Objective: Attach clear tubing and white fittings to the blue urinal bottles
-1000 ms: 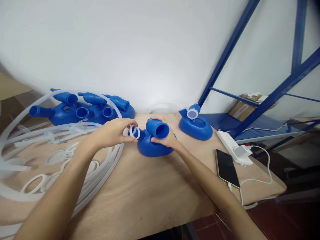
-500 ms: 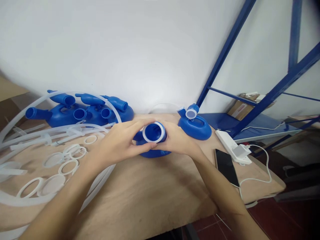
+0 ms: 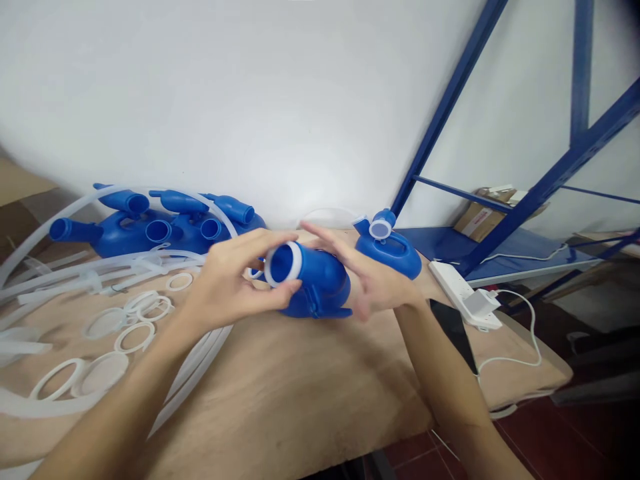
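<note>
My left hand (image 3: 235,283) is closed around the mouth of a blue plastic neck piece (image 3: 323,270), thumb and fingers pinching the white ring (image 3: 296,260) on its rim. The wide mouth faces left and toward me, and a narrow blue stub sticks out on the lower right. Some blue plastic shows under it, partly covered by my hands, so I cannot tell how the parts join. My right hand (image 3: 377,280) is open on the right, fingers stretched along the back of the neck piece and slightly blurred; whether they touch it is unclear.
Several blue handled bottles (image 3: 135,230) stand at the back left, behind clear tubing (image 3: 30,233) and loose white rings (image 3: 134,337). Another blue bottle (image 3: 393,257) with a white-capped mouth is at right. A power strip (image 3: 453,287), a phone (image 3: 453,330) and a blue rack (image 3: 450,100) lie beyond.
The neck piece has turned so its mouth points left instead of straight at me. My right hand has loosened and opened, moving right, while my left stays on the ring.
</note>
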`<control>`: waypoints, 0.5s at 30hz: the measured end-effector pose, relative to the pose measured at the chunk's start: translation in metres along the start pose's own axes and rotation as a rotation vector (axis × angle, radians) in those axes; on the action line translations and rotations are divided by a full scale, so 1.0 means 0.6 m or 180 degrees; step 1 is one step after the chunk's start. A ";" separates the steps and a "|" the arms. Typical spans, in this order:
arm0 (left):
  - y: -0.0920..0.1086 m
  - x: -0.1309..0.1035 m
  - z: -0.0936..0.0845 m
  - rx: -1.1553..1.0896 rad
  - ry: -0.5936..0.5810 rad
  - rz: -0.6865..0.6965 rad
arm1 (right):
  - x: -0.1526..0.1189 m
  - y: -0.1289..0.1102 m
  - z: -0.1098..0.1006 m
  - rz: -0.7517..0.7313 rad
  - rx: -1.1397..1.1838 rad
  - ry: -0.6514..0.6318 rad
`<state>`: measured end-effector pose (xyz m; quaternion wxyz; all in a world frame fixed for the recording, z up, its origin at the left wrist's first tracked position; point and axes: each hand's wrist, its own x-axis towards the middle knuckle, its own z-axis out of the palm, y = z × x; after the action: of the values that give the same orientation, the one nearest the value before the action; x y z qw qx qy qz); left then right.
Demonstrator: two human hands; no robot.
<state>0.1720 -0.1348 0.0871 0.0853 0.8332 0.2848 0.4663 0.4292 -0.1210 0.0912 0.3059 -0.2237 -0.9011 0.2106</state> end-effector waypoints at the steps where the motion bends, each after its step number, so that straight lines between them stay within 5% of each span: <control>1: -0.002 0.001 -0.004 -0.0157 0.0109 -0.0235 | -0.002 0.006 -0.008 -0.0070 0.0108 -0.0019; 5: -0.013 -0.002 0.001 -0.0638 0.0307 -0.0805 | -0.003 0.019 -0.011 -0.0046 0.0127 0.0188; 11: -0.013 -0.022 0.063 -0.0694 0.0189 -0.0735 | 0.015 0.026 0.025 -0.0155 0.0298 0.0790; 15: -0.008 -0.031 0.080 -0.0724 0.0227 -0.0585 | 0.016 0.031 0.023 0.0032 0.0505 0.0691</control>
<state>0.2025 -0.1350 0.0450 0.2113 0.7714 0.3081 0.5151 0.4187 -0.1044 0.0760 0.4173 -0.2248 -0.8421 0.2573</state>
